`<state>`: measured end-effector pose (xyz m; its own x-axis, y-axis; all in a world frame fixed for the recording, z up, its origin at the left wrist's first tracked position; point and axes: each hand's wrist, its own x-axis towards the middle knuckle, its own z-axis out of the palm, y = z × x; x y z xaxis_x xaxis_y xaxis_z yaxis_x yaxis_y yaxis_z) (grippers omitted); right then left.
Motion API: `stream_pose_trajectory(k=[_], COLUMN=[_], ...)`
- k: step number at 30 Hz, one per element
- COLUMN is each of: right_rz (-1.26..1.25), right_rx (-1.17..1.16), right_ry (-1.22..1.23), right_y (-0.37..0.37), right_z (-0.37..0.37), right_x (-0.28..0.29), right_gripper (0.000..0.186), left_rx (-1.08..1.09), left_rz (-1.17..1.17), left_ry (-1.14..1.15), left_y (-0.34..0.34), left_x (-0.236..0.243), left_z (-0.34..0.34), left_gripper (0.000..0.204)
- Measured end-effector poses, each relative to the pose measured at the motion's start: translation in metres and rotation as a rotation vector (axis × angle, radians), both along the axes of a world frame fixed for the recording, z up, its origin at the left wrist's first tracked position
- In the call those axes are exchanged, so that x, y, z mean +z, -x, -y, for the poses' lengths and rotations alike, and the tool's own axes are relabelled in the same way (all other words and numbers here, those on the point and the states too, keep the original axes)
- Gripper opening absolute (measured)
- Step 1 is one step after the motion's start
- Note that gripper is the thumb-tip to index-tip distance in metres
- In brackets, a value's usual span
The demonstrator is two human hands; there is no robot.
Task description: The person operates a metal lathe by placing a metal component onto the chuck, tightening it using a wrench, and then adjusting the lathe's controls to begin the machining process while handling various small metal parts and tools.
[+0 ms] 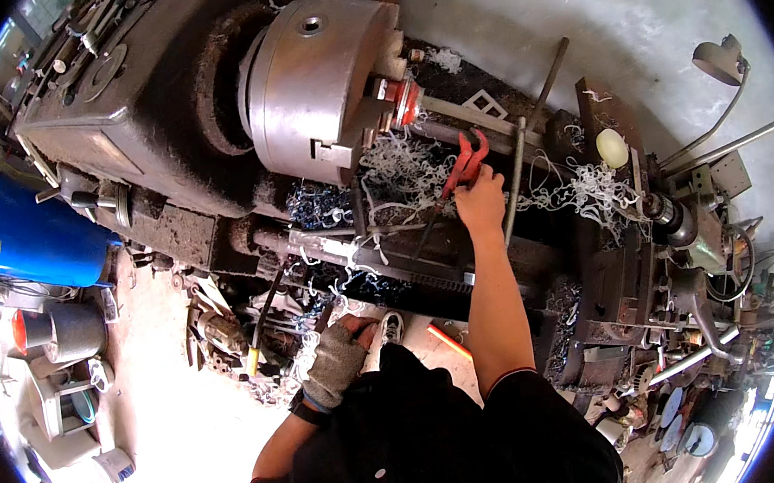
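My right hand (481, 200) is closed on red-handled pliers (465, 164) above the bed of a lathe. Two curved red arms of the tool point up past my fingers. A thin dark part slants down to the left, and its lower end is hard to make out. Behind the pliers, the big steel chuck (312, 90) grips a red and silvery round workpiece (408, 102). Tangled pale shavings (403, 170) lie under the chuck. In a grey glove with bare fingertips, my left hand (335, 363) hangs low before the machine, its fingers loosely bent and nothing visible in them.
More shavings (597, 193) heap on the right of the bed, near a pale oval object (612, 149). An upright metal bar (515, 169) stands beside my right hand. A lamp (719, 60) leans in at the right. A blue drum (27, 229) stands at the left.
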<state>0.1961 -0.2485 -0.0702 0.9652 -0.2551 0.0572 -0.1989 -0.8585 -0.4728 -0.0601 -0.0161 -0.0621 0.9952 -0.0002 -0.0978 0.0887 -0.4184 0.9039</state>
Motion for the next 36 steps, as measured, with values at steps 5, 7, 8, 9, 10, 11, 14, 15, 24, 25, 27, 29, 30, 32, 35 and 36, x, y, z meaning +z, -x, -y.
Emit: stream_pose_trajectory(k=[5, 7, 8, 9, 10, 11, 14, 15, 24, 25, 27, 29, 30, 32, 35, 36], right_rz=[0.02, 0.083, 0.115, 0.198, 0.278, 0.358, 0.478, 0.462, 0.394, 0.381, 0.505, 0.517, 0.505, 0.535, 0.523, 0.465], right_rx=[-0.006, 0.097, 0.15, 0.142, 0.159, 0.174, 0.2, 0.194, 0.169, 0.183, 0.271, 0.246, 0.246, 0.254, 0.278, 0.271], right_ry=[-0.022, -0.088, -0.119, -0.103, -0.122, -0.141, -0.207, -0.282, -0.97, -0.994, -0.826, -0.848, -0.893, -0.868, -0.924, -1.07], right_y=[-0.006, -0.008, -0.007, -0.006, -0.001, 0.003, 0.038, 0.055, 0.167, 0.175, 0.191, 0.206, 0.213, 0.223, 0.235, 0.239], right_z=[0.011, 0.012, 0.011, 0.01, 0.008, 0.007, -0.001, -0.004, -0.046, -0.059, -0.074, -0.079, -0.081, -0.088, -0.107, -0.113], right_x=[-0.021, -0.014, -0.007, -0.001, 0.007, 0.015, 0.062, 0.082, 0.078, 0.076, 0.08, 0.067, 0.065, 0.054, 0.06, 0.067], right_gripper=[0.04, 0.037, 0.035, 0.033, 0.034, 0.035, 0.042, 0.044, 0.052, 0.053, 0.053, 0.052, 0.052, 0.052, 0.052, 0.051], left_rx=[0.054, 0.047, 0.053, 0.057, 0.063, 0.041, 0.0, -0.028, -0.292, -0.351, -0.428, -0.465, -0.474, -0.489, -0.513, -0.497], left_rz=[-0.068, -0.027, -0.013, 0.0, 0.007, 0.016, 0.077, 0.046, -0.357, -0.379, -0.398, -0.37, -0.323, -0.241, -0.362, -0.389], left_ry=[0.039, 0.005, 0.011, 0.018, 0.025, 0.022, 0.043, 0.072, 1.227, 1.25, 1.213, 1.091, 1.074, 1.035, 1.263, 1.375], left_y=[0.011, 0.016, 0.016, 0.016, 0.02, 0.02, 0.02, 0.016, -0.018, -0.017, -0.003, 0.01, 0.013, 0.022, 0.032, 0.033], left_x=[-0.006, -0.006, -0.006, -0.005, -0.004, -0.002, 0.002, 0.009, 0.01, -0.005, -0.011, 0.003, 0.002, -0.007, -0.041, -0.028], left_z=[-0.009, -0.014, -0.017, -0.02, -0.022, -0.023, -0.027, -0.029, -0.022, -0.013, -0.005, -0.009, -0.009, -0.012, -0.024, -0.027], left_gripper=[0.022, 0.022, 0.022, 0.022, 0.022, 0.022, 0.02, 0.021, 0.068, 0.072, 0.077, 0.082, 0.082, 0.084, 0.084, 0.084])
